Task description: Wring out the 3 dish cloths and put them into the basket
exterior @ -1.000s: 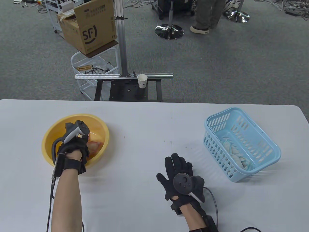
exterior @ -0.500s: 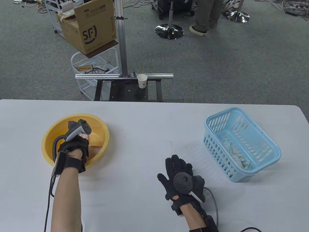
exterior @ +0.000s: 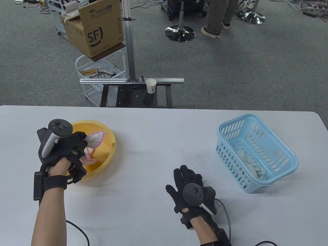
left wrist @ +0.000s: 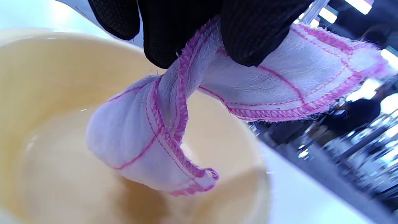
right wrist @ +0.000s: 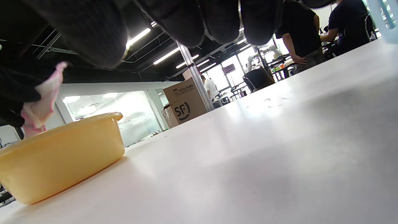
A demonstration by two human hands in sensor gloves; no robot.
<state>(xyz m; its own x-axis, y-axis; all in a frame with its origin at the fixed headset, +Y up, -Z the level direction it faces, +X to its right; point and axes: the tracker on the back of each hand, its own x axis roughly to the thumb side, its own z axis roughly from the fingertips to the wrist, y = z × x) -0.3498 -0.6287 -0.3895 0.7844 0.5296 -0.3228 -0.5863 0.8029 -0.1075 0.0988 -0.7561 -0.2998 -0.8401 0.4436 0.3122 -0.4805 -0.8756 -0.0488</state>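
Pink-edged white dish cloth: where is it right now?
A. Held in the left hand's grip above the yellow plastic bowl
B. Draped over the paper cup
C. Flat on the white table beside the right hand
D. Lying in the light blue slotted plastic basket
A: the left hand grips the pink-edged white dish cloth, bunched and clear of the yellow plastic bowl below it.

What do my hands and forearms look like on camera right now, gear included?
Both hands, left hand and right hand, wear black fabric gloves. Each back carries a tracker: left grey-white with dark round head, right black. Black wrist straps, bare forearms, black cables trailing.
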